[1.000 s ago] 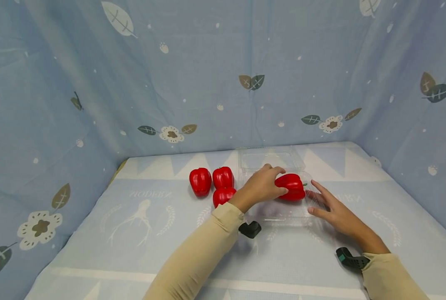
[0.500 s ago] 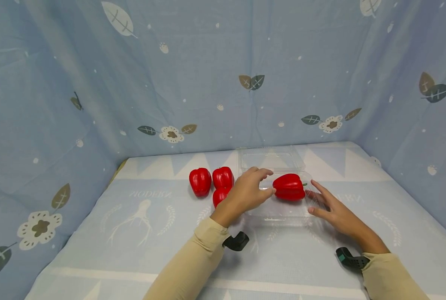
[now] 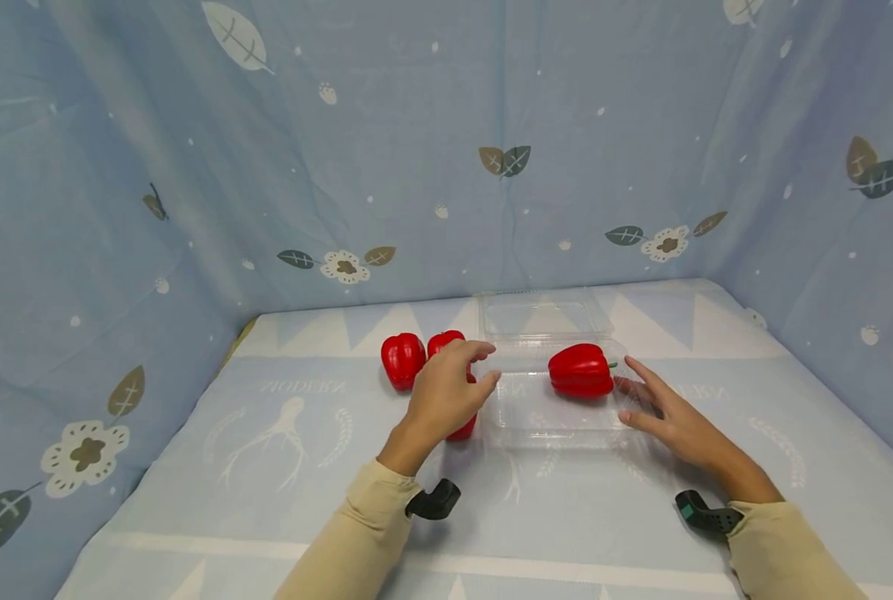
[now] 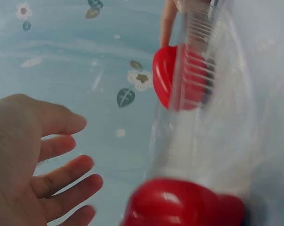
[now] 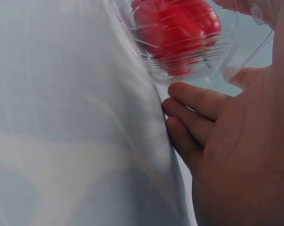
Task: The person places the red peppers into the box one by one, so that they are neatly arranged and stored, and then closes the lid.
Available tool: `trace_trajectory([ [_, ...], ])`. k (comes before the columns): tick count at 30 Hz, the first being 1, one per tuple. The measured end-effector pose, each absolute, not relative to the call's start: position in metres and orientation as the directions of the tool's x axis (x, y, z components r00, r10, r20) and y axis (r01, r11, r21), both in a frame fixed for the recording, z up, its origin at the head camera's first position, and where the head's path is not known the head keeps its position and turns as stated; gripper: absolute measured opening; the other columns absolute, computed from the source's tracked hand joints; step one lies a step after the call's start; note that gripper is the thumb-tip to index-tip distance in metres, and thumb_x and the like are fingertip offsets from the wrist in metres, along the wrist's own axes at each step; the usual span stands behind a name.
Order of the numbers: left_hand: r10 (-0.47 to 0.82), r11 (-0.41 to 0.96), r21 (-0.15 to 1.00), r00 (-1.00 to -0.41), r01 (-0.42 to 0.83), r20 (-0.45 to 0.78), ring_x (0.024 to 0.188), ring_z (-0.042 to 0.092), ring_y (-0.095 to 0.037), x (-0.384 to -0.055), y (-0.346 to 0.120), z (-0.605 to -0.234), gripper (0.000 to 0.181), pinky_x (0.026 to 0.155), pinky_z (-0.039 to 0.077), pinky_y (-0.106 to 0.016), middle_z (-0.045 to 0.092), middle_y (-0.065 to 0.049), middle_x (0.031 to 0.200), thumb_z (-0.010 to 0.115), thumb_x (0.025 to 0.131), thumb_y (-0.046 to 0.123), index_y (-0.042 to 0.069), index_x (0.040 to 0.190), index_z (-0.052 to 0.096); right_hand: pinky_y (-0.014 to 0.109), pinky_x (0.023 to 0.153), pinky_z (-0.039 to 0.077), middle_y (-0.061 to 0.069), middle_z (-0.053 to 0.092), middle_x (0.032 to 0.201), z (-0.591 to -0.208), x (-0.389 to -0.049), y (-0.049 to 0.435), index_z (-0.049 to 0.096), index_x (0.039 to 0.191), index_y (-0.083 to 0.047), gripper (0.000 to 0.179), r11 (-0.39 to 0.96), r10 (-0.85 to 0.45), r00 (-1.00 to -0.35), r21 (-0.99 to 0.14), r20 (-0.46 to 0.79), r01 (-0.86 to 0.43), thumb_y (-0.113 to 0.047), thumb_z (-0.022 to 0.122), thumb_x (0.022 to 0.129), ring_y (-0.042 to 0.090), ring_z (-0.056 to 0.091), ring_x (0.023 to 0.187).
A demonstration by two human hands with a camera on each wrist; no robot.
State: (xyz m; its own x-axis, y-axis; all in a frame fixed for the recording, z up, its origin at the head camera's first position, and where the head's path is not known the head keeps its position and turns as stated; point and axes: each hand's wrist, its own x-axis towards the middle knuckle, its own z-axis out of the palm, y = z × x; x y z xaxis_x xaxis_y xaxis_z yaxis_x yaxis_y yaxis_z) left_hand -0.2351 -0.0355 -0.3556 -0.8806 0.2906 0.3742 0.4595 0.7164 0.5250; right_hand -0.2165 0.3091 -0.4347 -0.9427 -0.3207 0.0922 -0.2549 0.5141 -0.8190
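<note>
A red bell pepper [image 3: 581, 371] lies on its side in a clear plastic box [image 3: 551, 429], towards its right end, green stem pointing right. My left hand [image 3: 446, 392] is just left of the box with its fingers apart and holds nothing. It partly covers two red peppers, one behind it [image 3: 445, 340] and one in front [image 3: 463, 429]; a third pepper [image 3: 403, 361] stands to their left. In the left wrist view that hand [image 4: 47, 165] is beside a red pepper [image 4: 174, 207]. My right hand [image 3: 671, 421] is at the box's right end, fingers extended; contact is unclear.
The box's clear lid [image 3: 544, 315] lies folded back towards the rear curtain [image 3: 431, 183]. A pale patterned cloth [image 3: 266, 467] covers the table, and curtains also stand at the left and right. Each wrist wears a black device, such as the left one [image 3: 435, 500].
My left hand has let go of the pepper in the box and moved left, over the peppers outside. The right hand has stayed at the box's right end.
</note>
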Motion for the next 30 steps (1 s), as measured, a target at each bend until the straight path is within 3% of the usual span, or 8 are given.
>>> trace_trajectory([
  [5, 0.187, 0.717, 0.561, -0.889, 0.414, 0.417, 0.104, 0.065, -0.019, -0.233, -0.053, -0.361, 0.033, 0.084, 0.058, -0.039, 0.07, 0.0, 0.115, 0.076, 0.088, 0.023, 0.015, 0.12, 0.072, 0.08, 0.102, 0.019, 0.027, 0.032, 0.156, -0.434, -0.218, 0.309, 0.004, 0.162, -0.017, 0.087, 0.516, -0.318, -0.945, -0.822, 0.077, -0.24, -0.027, 0.062, 0.099, 0.049, 0.025, 0.144],
  [14, 0.062, 0.719, 0.637, -0.939, 0.277, 0.339, 0.105, 0.062, -0.022, -0.231, -0.075, -0.373, 0.039, 0.082, 0.058, -0.044, 0.067, -0.002, 0.116, 0.078, 0.086, 0.024, 0.015, 0.123, 0.07, 0.079, 0.102, 0.019, 0.028, 0.033, 0.155, -0.434, -0.218, 0.309, 0.005, 0.162, -0.015, 0.086, 0.504, -0.327, -0.94, -0.823, 0.097, -0.261, -0.025, 0.062, 0.099, 0.05, 0.026, 0.143],
  [23, 0.028, 0.686, 0.701, -0.97, 0.195, 0.243, 0.11, 0.062, -0.026, -0.231, -0.082, -0.385, 0.044, 0.087, 0.055, -0.047, 0.064, -0.004, 0.12, 0.074, 0.088, 0.031, 0.014, 0.128, 0.065, 0.079, 0.102, 0.019, 0.03, 0.032, 0.155, -0.435, -0.217, 0.309, 0.005, 0.162, -0.013, 0.086, 0.498, -0.324, -0.942, -0.831, 0.086, -0.247, -0.024, 0.062, 0.099, 0.05, 0.025, 0.143],
  [30, 0.049, 0.766, 0.622, -0.98, 0.16, 0.191, 0.105, 0.062, -0.023, -0.231, -0.081, -0.394, 0.061, 0.082, 0.054, -0.049, 0.061, -0.003, 0.126, 0.074, 0.086, 0.046, 0.016, 0.136, 0.059, 0.08, 0.102, 0.019, 0.029, 0.033, 0.155, -0.434, -0.217, 0.309, 0.005, 0.162, -0.016, 0.086, 0.512, -0.318, -0.945, -0.825, 0.076, -0.239, -0.026, 0.062, 0.099, 0.05, 0.025, 0.144],
])
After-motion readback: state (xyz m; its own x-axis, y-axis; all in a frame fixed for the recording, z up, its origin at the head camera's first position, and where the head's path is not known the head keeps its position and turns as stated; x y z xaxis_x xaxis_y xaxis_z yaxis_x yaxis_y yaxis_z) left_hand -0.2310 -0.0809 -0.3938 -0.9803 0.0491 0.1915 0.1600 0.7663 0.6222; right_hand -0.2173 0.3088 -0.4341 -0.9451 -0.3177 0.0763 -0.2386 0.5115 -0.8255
